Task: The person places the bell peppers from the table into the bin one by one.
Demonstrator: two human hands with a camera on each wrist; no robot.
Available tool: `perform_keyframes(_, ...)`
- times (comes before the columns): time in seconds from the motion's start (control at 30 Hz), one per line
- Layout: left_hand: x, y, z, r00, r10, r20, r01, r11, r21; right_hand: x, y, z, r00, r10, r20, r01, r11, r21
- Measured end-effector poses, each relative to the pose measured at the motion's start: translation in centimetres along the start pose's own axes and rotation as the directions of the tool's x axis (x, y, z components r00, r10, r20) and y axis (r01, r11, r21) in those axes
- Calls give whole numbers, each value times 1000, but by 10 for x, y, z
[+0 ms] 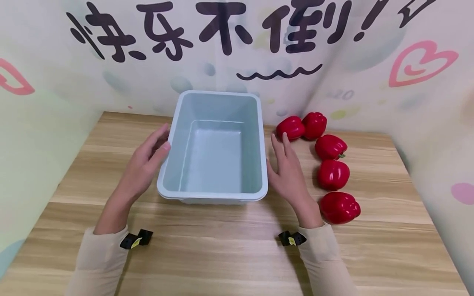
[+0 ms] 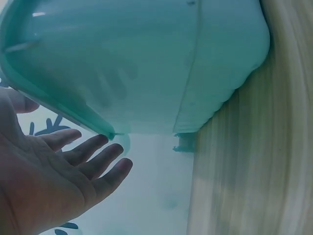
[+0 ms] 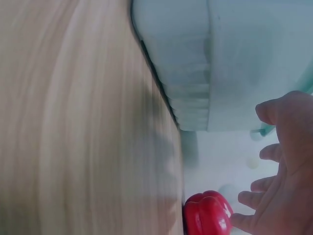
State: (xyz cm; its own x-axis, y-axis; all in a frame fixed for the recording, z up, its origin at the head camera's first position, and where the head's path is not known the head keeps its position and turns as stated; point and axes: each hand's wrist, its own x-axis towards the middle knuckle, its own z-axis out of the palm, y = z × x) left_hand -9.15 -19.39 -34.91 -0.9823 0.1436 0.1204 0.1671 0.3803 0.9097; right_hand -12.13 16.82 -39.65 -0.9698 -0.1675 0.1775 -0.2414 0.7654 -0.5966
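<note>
A pale blue rectangular plastic bin (image 1: 218, 195) stands upright on the wooden table, its inside bare. My left hand (image 1: 142, 164) is beside its left wall, fingers extended and palm toward the bin; in the left wrist view the left hand (image 2: 54, 171) lies close under the rim of the bin (image 2: 137, 73). On the other side, my right hand (image 1: 289, 174) is by the right wall with fingers spread. The right wrist view has the right hand (image 3: 286, 181) beside the bin (image 3: 244, 63), holding nothing. Whether either hand touches the bin I cannot tell.
Several red bell peppers lie in a curved row right of the bin, from a back pepper (image 1: 291, 128) to a front pepper (image 1: 340, 207). A printed cloth wall (image 1: 207, 74) closes off the back of the wooden table (image 1: 214, 250).
</note>
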Motion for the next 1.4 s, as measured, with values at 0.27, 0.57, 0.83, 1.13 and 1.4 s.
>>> perform_keyframes(0.27,-16,8,8,999,52,-1,-52,998,42,-6,1,-7,1000,-9,-13,10,999,46)
perform_keyframes(0.57,-32,7,17,988,153,13,-152,966,208,-17,3,-14,1000,0,-4,0,998,68)
perform_keyframes(0.83,-39,10,17,990,140,8,-137,945,298,-24,1,-20,999,30,19,-31,998,56)
perform_keyframes(1.13,-47,16,16,988,153,17,-149,922,358,-34,0,-29,1000,14,11,-14,999,46)
perform_keyframes(1.4,-49,21,14,990,139,34,-142,921,363,-45,3,-37,1000,7,4,-7,1000,11)
